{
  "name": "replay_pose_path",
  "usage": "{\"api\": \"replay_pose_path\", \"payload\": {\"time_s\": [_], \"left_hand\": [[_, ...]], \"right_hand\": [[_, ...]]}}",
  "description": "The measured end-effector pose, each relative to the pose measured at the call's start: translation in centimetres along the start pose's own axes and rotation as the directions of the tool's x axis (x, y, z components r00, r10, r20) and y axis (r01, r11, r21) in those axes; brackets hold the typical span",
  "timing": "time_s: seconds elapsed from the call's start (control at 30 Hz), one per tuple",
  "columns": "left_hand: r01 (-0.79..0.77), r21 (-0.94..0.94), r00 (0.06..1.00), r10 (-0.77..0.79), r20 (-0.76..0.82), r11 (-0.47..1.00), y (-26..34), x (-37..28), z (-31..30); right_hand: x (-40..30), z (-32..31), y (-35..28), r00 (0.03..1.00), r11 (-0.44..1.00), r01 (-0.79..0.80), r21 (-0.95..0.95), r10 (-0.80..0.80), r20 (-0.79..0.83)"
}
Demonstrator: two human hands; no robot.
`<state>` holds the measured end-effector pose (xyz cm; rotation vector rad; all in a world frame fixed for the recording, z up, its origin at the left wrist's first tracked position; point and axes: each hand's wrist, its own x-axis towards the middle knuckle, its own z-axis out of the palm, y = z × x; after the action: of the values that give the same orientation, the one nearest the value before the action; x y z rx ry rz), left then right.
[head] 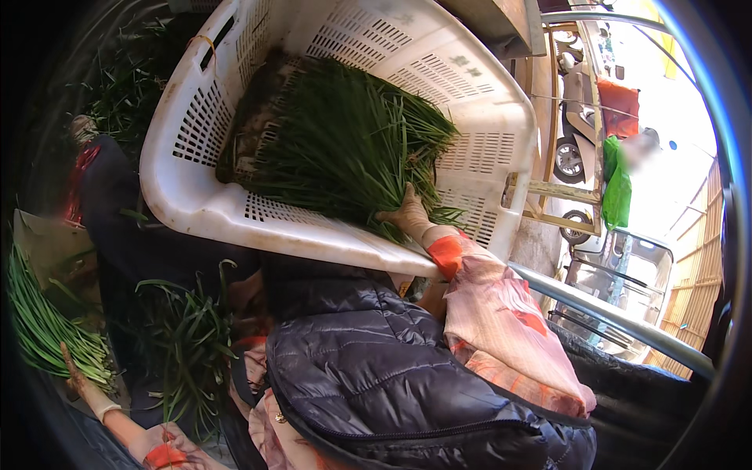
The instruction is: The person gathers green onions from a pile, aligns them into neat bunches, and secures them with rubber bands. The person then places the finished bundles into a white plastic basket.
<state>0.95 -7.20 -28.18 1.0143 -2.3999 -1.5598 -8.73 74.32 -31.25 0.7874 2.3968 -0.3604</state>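
Observation:
My right hand [413,216] reaches over the near rim of a white plastic basket [194,218], thumb and a finger spread against the stem ends of long green leaves, apparently garlic chives [335,135]. Its other fingers are hidden, so its grip is unclear. The leaves lie in a thick pile in the basket. At the far lower left, my left hand [85,382] touches the pale stem ends of another bunch of chives [53,329], one finger extended along it. Whether it grips them cannot be told. Loose green leaves [188,346] lie between my left arm and the basket.
More loose leaves [126,88] lie left of the basket in shadow. A metal tube [611,317] runs along the right side past my right sleeve. Beyond it are a wooden frame [564,191], a parked scooter [578,111] and a person partly in view beside a green bag [617,188].

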Motion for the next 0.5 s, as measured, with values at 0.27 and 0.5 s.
{"api": "replay_pose_path", "payload": {"time_s": [0.27, 0.5], "left_hand": [[-0.06, 0.084, 0.997, 0.056, 0.047, 0.995, -1.3, 1.2, -1.7], [-0.233, 0.135, 0.967, 0.215, 0.137, 0.963, -3.6, 1.7, -4.6]], "right_hand": [[1.4, 5.4, -3.3, 0.977, 0.978, -0.175, -0.117, 0.187, 0.1], [5.9, 5.5, 0.7, 1.0, 0.983, 0.002, -0.183, -0.007, -0.03]]}}
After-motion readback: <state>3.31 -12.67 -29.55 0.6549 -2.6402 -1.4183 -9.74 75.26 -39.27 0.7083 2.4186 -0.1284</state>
